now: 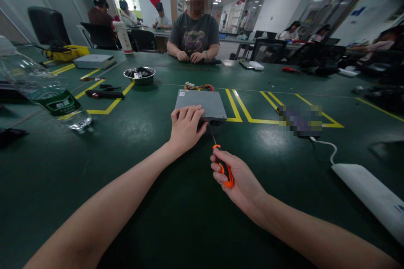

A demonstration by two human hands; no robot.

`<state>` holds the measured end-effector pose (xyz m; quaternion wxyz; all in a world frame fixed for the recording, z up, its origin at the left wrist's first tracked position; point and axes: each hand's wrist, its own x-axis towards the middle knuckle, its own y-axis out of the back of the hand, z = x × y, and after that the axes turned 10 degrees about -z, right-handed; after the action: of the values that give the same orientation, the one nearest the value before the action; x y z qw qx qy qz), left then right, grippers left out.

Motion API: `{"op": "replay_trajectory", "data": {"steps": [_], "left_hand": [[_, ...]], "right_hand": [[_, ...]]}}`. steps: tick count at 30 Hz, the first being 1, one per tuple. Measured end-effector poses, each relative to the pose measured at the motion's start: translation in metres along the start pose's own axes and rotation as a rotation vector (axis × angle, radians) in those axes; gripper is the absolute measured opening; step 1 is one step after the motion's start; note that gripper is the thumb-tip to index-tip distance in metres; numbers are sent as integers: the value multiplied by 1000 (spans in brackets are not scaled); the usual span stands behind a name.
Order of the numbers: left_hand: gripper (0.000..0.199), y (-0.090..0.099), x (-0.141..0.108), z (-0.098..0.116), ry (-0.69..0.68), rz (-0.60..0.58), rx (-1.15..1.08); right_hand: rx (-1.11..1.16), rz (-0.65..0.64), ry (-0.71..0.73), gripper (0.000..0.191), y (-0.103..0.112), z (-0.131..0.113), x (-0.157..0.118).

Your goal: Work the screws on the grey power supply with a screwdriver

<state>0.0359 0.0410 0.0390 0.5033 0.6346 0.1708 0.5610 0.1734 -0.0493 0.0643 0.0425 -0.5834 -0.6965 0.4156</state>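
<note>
A grey metal computer power supply [214, 104] lies flat on the green table, a bundle of coloured wires [200, 87] coming out at its far side. My left hand [186, 127] grips its near left corner, fingers over the top and thumb low at the front face. In my right hand [241, 176] is an orange and black screwdriver [226, 173], its handle wrapped by my fingers. The thin shaft points up and away to the front face, close to my left thumb. Whether the tip touches a screw I cannot make out.
A water bottle [59, 101] stands at the left. Beyond it are a metal bowl [139, 76] of dark parts and a silver box [94, 61]. On the right, a cable joins a phone [299, 121] to a white device [369, 189]. A person [194, 33] sits opposite.
</note>
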Motion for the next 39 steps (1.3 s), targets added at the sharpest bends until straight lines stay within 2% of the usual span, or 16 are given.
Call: {"op": "replay_trajectory", "data": {"steps": [7,15,21,27,34,39], "left_hand": [[26,-1,0,0,10,5,-12],[27,-1,0,0,6,7,-22],[27,-1,0,0,6,4,-17],[27,-2,0,0,10,8,-18],[26,-1,0,0,7,5,-20],[26,-1,0,0,10,3,-20]], "right_hand": [[36,-13,-90,24,-2,-2,-2],[36,-22,5,8,1,-1,1],[15,16,-100,23,-1,-2,0],[16,-11,13,7,3,1,3],[14,17,-115,25,-2,-3,1],[22,2,-21,9,1,-1,1]]}}
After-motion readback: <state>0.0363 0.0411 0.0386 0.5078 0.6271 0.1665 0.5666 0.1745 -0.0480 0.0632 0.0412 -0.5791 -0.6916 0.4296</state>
